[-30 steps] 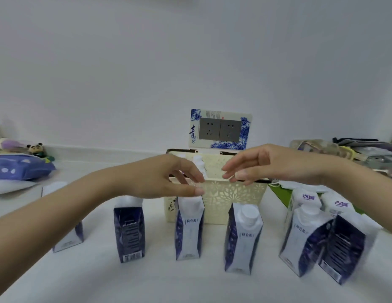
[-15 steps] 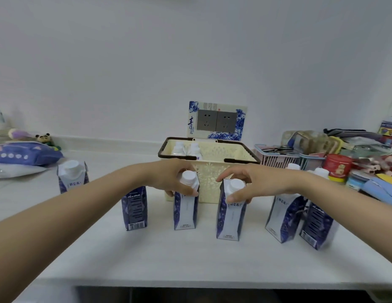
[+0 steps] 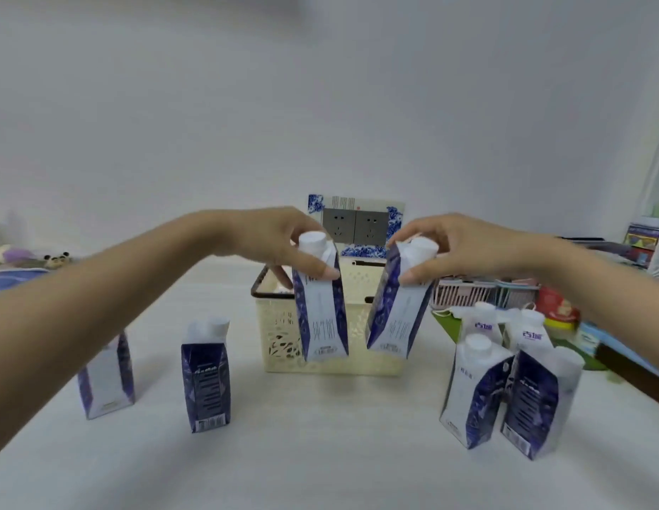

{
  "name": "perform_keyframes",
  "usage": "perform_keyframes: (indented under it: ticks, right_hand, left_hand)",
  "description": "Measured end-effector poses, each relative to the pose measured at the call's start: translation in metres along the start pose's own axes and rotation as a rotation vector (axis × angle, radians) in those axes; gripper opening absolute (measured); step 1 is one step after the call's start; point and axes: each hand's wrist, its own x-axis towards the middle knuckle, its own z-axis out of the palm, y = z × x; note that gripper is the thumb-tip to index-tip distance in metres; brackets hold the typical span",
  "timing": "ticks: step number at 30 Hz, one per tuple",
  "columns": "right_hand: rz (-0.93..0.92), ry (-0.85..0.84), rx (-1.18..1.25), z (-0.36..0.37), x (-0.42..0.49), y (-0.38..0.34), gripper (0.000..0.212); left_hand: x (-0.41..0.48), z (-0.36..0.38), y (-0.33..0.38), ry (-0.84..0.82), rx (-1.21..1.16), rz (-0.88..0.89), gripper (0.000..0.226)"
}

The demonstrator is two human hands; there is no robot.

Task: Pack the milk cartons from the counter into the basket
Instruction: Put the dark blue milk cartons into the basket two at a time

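Above the desk: two blue-and-white capped milk cartons are up, both on the desk half a second ago.
Left hand (image 3: pixel 272 244): pinching the left lifted carton (image 3: pixel 322 307) near its cap.
Right hand (image 3: pixel 453 248): gripping the right lifted carton (image 3: pixel 397 311), tilted.
Cream perforated plastic basket (image 3: pixel 283 325): just behind both.
Meaning: drop-in looks next; six cartons wait.

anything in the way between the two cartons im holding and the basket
Nothing visible. The left hand holds one carton and the right hand holds the other carton, both lifted in front of the basket. What shows of its open top behind them looks free, though the cartons hide part of it.
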Motion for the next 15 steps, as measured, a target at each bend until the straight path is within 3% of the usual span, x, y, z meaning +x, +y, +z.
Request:
perform_keyframes:
  ticks: [7, 12, 15]
  right_hand:
    - [-0.064, 0.186, -0.031, -0.065, 0.042, -0.005, 0.058]
    - [-0.032, 0.203, -0.137, -0.069, 0.083, 0.019, 0.046]
    - [-0.011, 0.178, -0.208, -0.056, 0.107, 0.04, 0.054]
  left_hand:
    - [0.052, -0.056, 0.031, 0.143, 0.056, 0.076, 0.052]
    - [0.104, -0.064, 0.022, 0.156, 0.138, 0.042, 0.047]
    - [0.131, -0.057, 0.004, 0.147, 0.144, 0.023, 0.042]
